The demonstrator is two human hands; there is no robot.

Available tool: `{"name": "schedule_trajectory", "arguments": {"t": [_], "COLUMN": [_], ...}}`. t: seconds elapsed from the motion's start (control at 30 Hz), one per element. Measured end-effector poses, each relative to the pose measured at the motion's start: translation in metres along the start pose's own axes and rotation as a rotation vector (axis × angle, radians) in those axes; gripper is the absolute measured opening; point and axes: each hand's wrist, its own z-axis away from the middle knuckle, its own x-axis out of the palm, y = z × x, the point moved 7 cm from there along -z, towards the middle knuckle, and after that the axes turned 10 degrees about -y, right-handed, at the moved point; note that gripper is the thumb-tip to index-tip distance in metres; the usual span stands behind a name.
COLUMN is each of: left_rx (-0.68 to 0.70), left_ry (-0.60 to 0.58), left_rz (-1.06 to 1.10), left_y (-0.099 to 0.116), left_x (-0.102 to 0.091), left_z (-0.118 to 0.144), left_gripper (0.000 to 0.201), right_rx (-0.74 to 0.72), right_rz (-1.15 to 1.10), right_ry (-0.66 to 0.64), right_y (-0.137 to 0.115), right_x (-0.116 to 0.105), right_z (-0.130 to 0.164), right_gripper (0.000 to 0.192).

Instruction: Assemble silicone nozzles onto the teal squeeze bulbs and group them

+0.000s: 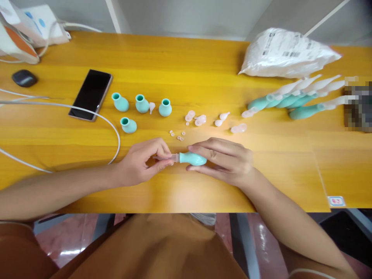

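My right hand is wrapped round a teal squeeze bulb, which lies sideways with its neck to the left. Between the thumb and fingers of my left hand is a translucent pinkish nozzle; its wide end meets the bulb's neck and its thin tip points left. How deep the nozzle sits in the neck I cannot tell. Beyond my hands stand several loose teal bulbs with open necks. Small pale pink rings and translucent pink parts lie just past my fingers.
Several bulbs with nozzles attached lie in a group at the right, below a white plastic package. To the left are a phone, a black mouse and a white cable looping close to my left wrist.
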Motion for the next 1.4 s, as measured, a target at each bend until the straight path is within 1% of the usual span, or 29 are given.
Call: {"name": "schedule_trajectory", "arguments": {"t": [0.2, 0.33, 0.53, 0.67, 0.77, 0.93, 1.1, 1.27, 1.4], "left_rx": [0.070, 0.136, 0.122, 0.177, 0.221, 0.313, 0.334, 0.384, 0.401], "left_ry": [0.004, -0.013, 0.008, 0.014, 0.012, 0.056, 0.062, 0.057, 0.059], "left_rz": [-0.087, -0.104, -0.114, -0.158, -0.236, -0.365, -0.427, -0.488, -0.543], "left_y": [0.007, 0.010, 0.008, 0.014, 0.019, 0.027, 0.028, 0.030, 0.030], "left_x": [-0.002, -0.003, -0.003, -0.003, -0.002, 0.000, 0.002, 0.004, 0.005], "left_z": [-0.001, -0.001, -0.001, -0.002, -0.002, 0.001, 0.003, 0.007, 0.010], "left_gripper": [0.016, 0.011, 0.019, 0.022, 0.024, 0.028, 0.026, 0.024, 0.023], "right_rx": [-0.010, -0.002, 0.093, 0.152, 0.193, 0.225, 0.259, 0.344, 0.479], "right_rz": [0.016, -0.020, -0.117, -0.167, -0.205, -0.219, -0.263, -0.393, -0.639], "right_ry": [-0.017, -0.016, -0.028, -0.036, -0.041, -0.051, -0.044, -0.020, -0.022], "right_y": [-0.001, 0.000, 0.006, 0.009, 0.012, 0.012, 0.015, 0.023, 0.030], "right_x": [0.002, 0.003, 0.006, 0.009, 0.010, 0.012, 0.015, 0.020, 0.028], "right_z": [0.001, 0.001, 0.002, 0.004, 0.005, 0.004, 0.004, 0.007, 0.011], "right_gripper": [0.057, 0.055, 0.051, 0.048, 0.048, 0.045, 0.041, 0.041, 0.039]}}
